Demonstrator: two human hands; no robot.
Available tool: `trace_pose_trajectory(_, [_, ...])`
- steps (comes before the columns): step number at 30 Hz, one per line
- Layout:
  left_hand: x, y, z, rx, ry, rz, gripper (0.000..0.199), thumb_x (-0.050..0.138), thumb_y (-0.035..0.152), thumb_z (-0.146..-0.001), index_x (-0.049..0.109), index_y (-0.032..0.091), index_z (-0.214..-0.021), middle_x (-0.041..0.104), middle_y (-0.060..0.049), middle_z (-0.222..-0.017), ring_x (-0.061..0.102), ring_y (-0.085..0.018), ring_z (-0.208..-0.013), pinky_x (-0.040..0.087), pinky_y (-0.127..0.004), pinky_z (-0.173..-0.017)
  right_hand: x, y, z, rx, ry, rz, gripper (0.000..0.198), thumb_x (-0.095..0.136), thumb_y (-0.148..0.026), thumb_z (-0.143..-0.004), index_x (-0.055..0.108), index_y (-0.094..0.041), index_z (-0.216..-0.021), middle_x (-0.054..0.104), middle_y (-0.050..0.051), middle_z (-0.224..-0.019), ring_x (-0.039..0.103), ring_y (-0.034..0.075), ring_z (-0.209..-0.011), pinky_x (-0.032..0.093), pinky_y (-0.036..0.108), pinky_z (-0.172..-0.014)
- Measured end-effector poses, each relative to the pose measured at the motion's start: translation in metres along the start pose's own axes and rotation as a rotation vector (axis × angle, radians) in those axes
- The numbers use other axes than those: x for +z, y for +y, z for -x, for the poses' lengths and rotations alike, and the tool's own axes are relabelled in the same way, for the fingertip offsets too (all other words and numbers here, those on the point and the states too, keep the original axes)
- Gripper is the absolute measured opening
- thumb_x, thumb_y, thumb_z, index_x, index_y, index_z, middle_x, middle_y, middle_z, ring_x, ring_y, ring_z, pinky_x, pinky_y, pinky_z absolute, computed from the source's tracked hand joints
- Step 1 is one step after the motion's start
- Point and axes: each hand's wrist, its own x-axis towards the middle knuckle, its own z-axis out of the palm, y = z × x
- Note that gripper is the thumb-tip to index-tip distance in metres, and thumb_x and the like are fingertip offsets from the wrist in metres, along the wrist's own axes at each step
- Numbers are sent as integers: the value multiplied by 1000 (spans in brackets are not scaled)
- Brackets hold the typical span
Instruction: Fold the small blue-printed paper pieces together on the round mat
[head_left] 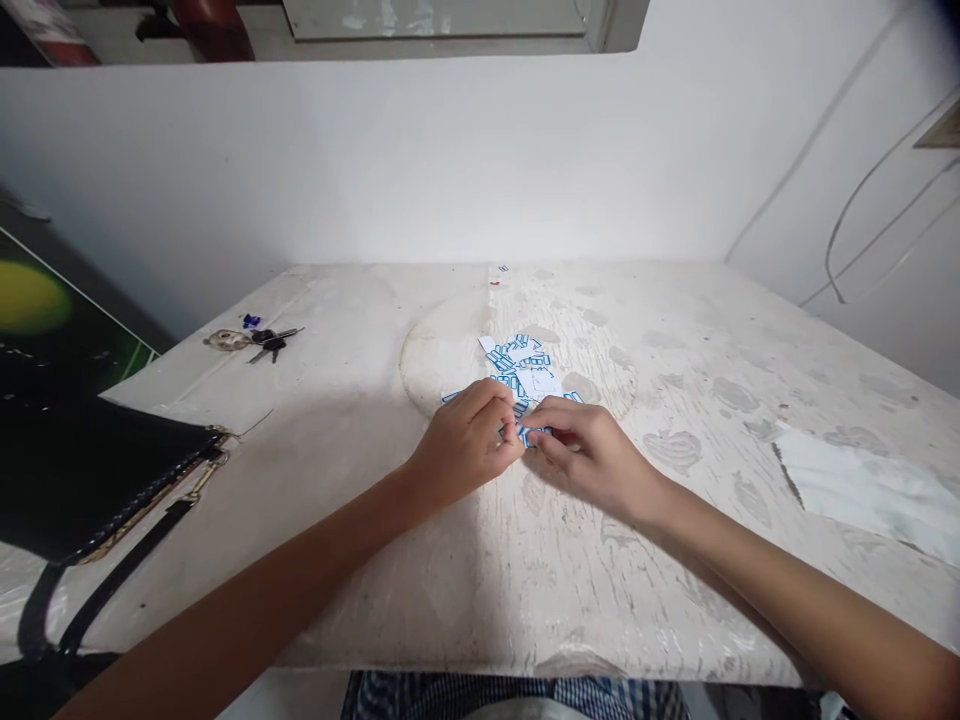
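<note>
A loose pile of small paper pieces (517, 355), white with blue printed lines, lies in the middle of the table. My left hand (472, 430) is at the pile's near left side, its fingers curled and pressed together; whatever it pinches is hidden. Close beside it, my right hand (589, 450) has thumb and forefinger closed on a small blue-and-white paper piece (534, 436). A larger white paper piece (541, 382) rests on the pile just beyond my fingertips.
Keys with a keyring (268, 341) lie at the left. A black bag (105, 470) with a strap covers the left edge. On the right is a white cloth or paper sheet (862, 485). The patterned table cover (675, 580) reaches a white wall (450, 170).
</note>
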Motion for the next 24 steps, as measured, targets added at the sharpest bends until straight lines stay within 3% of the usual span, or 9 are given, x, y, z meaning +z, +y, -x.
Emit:
trace_pose_trajectory(10, [-6, -4, -2, -84, 32, 48, 12, 49, 7, -71, 46, 19, -73, 51, -1, -83, 53, -10, -75, 46, -24, -67, -2, 1, -3, 20, 34, -28, 25, 42, -7, -77, 64, -18, -82, 56, 3, -80, 49, 12, -69, 38, 26, -59])
trace_pose_trajectory(20, [-11, -5, -4, -112, 62, 66, 12, 50, 6, -70, 47, 18, -74, 51, -1, -85, 52, -10, -78, 44, -23, -69, -3, 2, -4, 46, 52, -21, 23, 45, -10, -76, 65, -17, -85, 56, 3, -78, 48, 12, -66, 38, 26, -57])
trace_pose_trajectory(24, [-12, -2, -7, -233, 30, 199, 11, 47, 8, -71, 44, 18, -70, 49, 0, -81, 50, -11, -75, 42, -24, -65, -3, 3, -4, 63, 64, -20, 23, 45, -10, -75, 65, -17, -85, 56, 3, -77, 48, 12, -67, 37, 26, -57])
